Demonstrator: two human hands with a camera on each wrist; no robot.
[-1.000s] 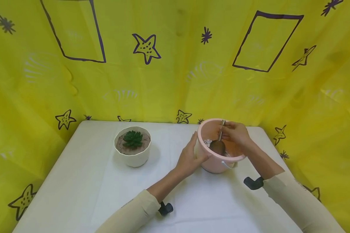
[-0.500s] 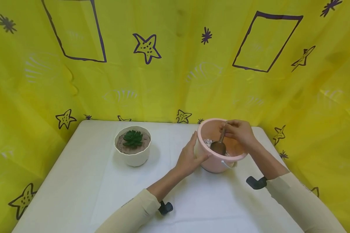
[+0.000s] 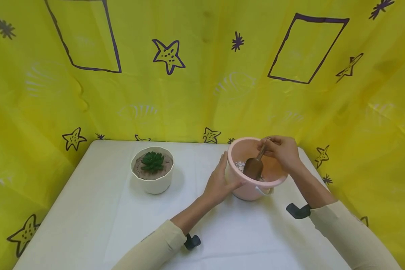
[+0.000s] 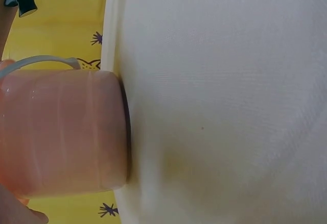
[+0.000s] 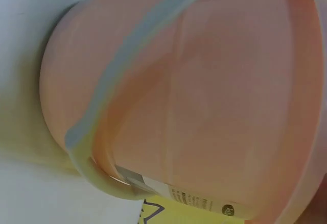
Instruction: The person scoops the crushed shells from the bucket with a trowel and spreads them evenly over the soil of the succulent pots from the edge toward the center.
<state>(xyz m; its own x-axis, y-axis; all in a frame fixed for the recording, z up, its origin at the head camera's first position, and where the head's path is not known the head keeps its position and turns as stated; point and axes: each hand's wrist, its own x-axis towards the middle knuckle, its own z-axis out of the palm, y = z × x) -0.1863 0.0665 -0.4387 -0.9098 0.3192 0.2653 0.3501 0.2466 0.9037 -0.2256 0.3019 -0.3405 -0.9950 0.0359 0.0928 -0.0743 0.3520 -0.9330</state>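
Note:
A pink bucket (image 3: 248,193) stands on the table in the head view, some white pebbles (image 3: 240,166) showing at its bottom. My left hand (image 3: 218,185) rests against the bucket's near left side, fingers straight up along the wall and thumb by the rim. From the far right rim, my right hand (image 3: 281,152) reaches in and pinches the handle of a small brownish scoop (image 3: 254,167). The scoop's bowl is tilted downward beside the pebbles. In the right wrist view, the bucket's wall (image 5: 225,96) and its pale carrying handle (image 5: 120,63) fill the picture, hiding the scoop.
To the left stands a cream pot (image 3: 156,185) with a green succulent (image 3: 152,162) in brownish soil. A white cloth covers the table (image 3: 121,225). Behind it and at both sides hangs a yellow curtain (image 3: 195,97) with dark star drawings.
My right hand has shifted slightly right and up, turning the scoop so its handle leans further right and its bowl faces differently. My left hand stays on the bucket.

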